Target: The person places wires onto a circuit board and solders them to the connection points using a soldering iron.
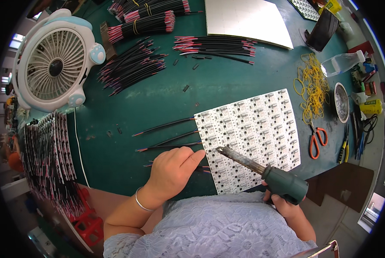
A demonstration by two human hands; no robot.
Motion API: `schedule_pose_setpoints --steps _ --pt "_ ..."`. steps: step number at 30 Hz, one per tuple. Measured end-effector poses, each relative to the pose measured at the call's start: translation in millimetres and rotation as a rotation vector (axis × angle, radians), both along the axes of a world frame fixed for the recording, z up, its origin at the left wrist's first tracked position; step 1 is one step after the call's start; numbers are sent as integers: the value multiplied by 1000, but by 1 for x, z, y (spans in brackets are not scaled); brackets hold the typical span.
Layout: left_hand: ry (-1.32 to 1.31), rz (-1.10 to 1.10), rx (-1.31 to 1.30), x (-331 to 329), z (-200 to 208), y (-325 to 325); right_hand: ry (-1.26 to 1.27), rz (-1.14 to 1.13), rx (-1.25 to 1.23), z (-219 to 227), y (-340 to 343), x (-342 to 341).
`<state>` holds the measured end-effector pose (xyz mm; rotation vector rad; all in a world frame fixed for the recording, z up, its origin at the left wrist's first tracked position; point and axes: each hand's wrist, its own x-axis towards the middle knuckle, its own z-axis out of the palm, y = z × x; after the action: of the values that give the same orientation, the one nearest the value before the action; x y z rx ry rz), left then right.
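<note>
The person wears a pale lacy top and sits or stands close to a green table. The right hand is wrapped around the handle of a dark green hot tool shaped like a gun. The tool's long metal nose points left, over a white sheet covered in small matching circuit patterns. It is hard to tell if the tip touches the sheet. The left hand, with a bracelet on its wrist, has its fingers curled in and its thumb close to the pointing finger, at the sheet's left edge. Nobody can tell whether it pinches a wire. The sheet lies flat in front of the person, and thin black cables reach out from its left side. To the right are scissors with orange handles, a round bowl, a heap of yellow rubber bands and a clear bottle lying down. Past the sheet lie a loose pile of cables and a neat row of cables. A white fan is on the left. Farthest back are tied bundles and a plain white board.
</note>
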<state>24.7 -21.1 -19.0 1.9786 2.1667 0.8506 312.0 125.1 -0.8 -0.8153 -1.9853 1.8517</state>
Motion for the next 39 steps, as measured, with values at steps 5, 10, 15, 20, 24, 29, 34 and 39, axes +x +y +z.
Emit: schedule_pose_setpoints --steps 5,10,15,20,24,29,34,39 --pt "-45 6 16 0 -5 2 -120 36 4 6 1 -8" --pt "-48 4 -17 -1 -2 2 -100 199 273 -3 7 -11" --pt "-54 6 -28 -1 -1 2 -132 222 327 1 8 -15" --pt "-67 20 -66 0 1 1 -50 300 705 3 16 -20" --pt "-69 23 -88 1 4 2 -45 336 796 5 17 -17" --pt "-66 26 -100 1 5 3 -147 -34 -152 17 5 -7" --pt "-52 4 -58 -2 4 3 -135 18 -75 11 4 -9" --pt "-16 -51 -55 -7 11 7 -189 63 12 4 5 -10"
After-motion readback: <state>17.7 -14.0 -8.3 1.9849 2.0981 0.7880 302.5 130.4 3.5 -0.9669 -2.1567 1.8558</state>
